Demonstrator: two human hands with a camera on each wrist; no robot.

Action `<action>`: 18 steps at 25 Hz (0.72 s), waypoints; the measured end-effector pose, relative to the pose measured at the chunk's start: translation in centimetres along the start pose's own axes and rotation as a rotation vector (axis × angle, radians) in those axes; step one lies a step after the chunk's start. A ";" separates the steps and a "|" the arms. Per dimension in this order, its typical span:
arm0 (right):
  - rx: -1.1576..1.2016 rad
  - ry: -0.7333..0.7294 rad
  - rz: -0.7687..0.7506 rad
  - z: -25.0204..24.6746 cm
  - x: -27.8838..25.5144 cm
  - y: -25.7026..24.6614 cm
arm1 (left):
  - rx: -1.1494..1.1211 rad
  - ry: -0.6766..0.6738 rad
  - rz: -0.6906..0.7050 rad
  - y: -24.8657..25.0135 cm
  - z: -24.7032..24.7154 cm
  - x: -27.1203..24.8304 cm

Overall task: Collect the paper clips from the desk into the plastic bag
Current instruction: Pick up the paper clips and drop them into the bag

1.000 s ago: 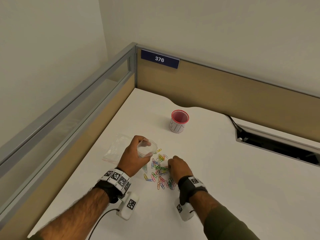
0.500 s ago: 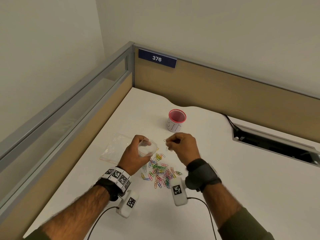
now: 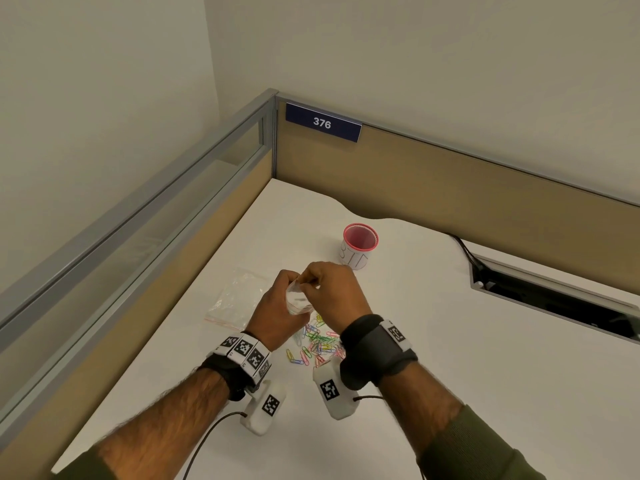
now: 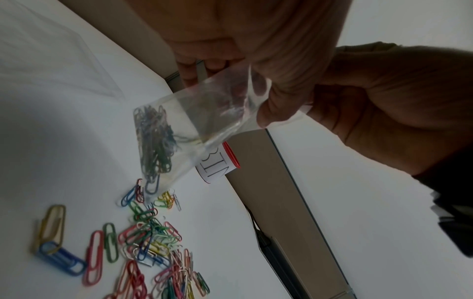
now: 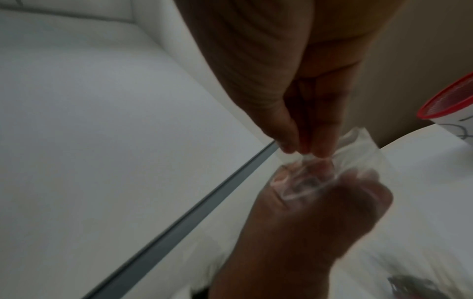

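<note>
My left hand (image 3: 289, 289) grips a small clear plastic bag (image 3: 298, 302) by its mouth and holds it up above the desk. In the left wrist view the bag (image 4: 184, 125) hangs tilted, with several coloured paper clips (image 4: 153, 141) bunched in its lower corner. My right hand (image 3: 313, 281) is at the bag's mouth with its fingertips (image 5: 294, 147) pinched together over the opening. Thin dark clip shapes show just inside the mouth, blurred. Several loose coloured paper clips (image 3: 320, 344) lie on the white desk (image 3: 450, 341) under my hands.
A red-rimmed white cup (image 3: 358, 247) stands just beyond my hands. A second, flat clear bag (image 3: 239, 299) lies on the desk to the left. A cable slot (image 3: 554, 299) opens in the desk at the right. Partition walls (image 3: 450, 178) close off the back and left.
My right hand picked a clip from the pile, lifted it and has moved left to the mouth of the bag. The left hand has kept holding the bag up.
</note>
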State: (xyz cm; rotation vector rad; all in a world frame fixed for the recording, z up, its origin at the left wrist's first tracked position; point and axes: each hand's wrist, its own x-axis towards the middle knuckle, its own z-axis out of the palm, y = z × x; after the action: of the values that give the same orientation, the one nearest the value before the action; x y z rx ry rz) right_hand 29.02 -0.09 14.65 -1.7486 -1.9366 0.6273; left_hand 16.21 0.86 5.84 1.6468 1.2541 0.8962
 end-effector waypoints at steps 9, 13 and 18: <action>-0.167 -0.046 0.355 1.9 -3.1 12.7 | -0.028 0.021 0.050 -1.1 -1.1 -0.6; -0.294 -0.169 0.470 5.2 -5.9 15.3 | -0.033 0.028 0.047 -1.5 -1.2 -0.5; -0.309 -0.242 0.376 6.9 -5.9 13.4 | -0.041 0.022 0.056 -1.6 -1.2 -0.5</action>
State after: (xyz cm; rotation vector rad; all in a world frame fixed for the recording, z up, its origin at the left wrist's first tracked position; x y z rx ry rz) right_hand 35.91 -4.96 0.85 -2.3607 -1.9557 0.7246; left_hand 14.47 0.82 4.75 1.6513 1.2017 0.9705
